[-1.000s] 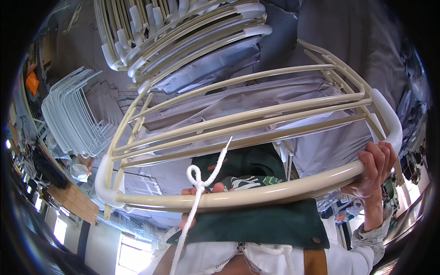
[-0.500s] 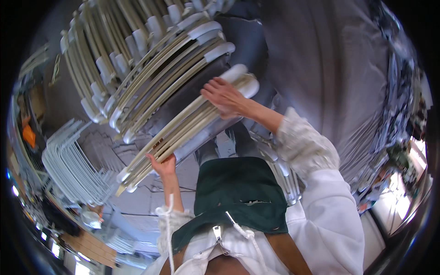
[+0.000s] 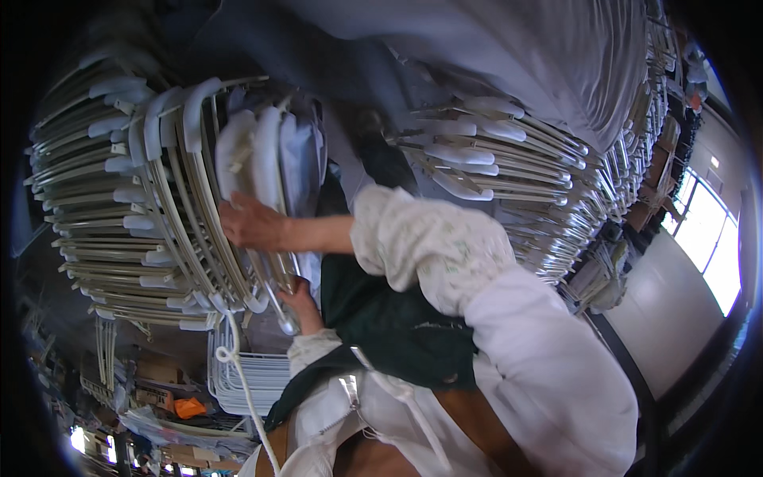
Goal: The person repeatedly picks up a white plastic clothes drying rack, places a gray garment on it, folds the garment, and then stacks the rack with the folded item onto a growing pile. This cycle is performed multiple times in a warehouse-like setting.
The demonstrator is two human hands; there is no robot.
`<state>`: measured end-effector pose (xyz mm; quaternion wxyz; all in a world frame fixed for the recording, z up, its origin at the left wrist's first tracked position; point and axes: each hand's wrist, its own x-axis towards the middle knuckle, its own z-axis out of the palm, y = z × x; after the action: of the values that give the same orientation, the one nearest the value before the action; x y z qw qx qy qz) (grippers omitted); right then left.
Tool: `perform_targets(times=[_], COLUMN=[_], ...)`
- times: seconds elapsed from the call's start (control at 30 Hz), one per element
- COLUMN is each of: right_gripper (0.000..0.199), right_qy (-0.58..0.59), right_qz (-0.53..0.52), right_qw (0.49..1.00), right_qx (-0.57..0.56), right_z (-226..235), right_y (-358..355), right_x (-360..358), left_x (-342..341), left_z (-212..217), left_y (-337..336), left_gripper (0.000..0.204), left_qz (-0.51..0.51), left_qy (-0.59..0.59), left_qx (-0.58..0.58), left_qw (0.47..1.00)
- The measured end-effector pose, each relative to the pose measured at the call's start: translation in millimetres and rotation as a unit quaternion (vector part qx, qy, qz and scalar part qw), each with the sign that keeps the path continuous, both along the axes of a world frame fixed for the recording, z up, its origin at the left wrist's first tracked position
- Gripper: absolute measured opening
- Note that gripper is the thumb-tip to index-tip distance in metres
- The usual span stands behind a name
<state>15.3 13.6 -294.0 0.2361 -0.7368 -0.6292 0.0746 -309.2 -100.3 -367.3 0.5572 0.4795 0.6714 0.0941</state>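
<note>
Right-hand grip (image 3: 254,226) and left-hand grip (image 3: 300,308) are together grasping one padded metal frame (image 3: 269,155), not yet released, while similar frames (image 3: 193,119) are already resting stacked alongside.

A factory-like workshop, with dense rows of metal frames (image 3: 139,223), cardboard boxes (image 3: 156,370) and 1 big window (image 3: 706,211).

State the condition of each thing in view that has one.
Padded tubular frame, held, motion-blurred
Right hand, gripping the frame
Left hand, gripping its lower part
Padded frames at left, stacked
White wire frames, stacked
White drawstring, knotted
Green apron, worn
</note>
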Motion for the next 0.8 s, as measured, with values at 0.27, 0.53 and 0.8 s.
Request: perform_targets(times=[0.27,0.53,0.8], right_gripper=[0.09,0.064,0.047], right_qy=[0.358,0.662,0.263], right_qz=[-0.518,-0.263,-0.628], right_qw=[0.753,0.633,0.726], right_qx=[-0.193,-0.303,0.092], right_z=[-12,-162,-27], right_y=[-77,59,-302], right_x=[20,4,64], left_x=[-15,42,20], left_z=[-56,-34,-79], left_y=[6,114,153], left_gripper=[0.049,0.047,0.068], left_qz=[0.439,-0.18,-0.181], left_qy=[-0.275,-0.03,0.07], left_qx=[-0.258,-0.022,-0.315], left_qw=[0.815,0.983,0.929])
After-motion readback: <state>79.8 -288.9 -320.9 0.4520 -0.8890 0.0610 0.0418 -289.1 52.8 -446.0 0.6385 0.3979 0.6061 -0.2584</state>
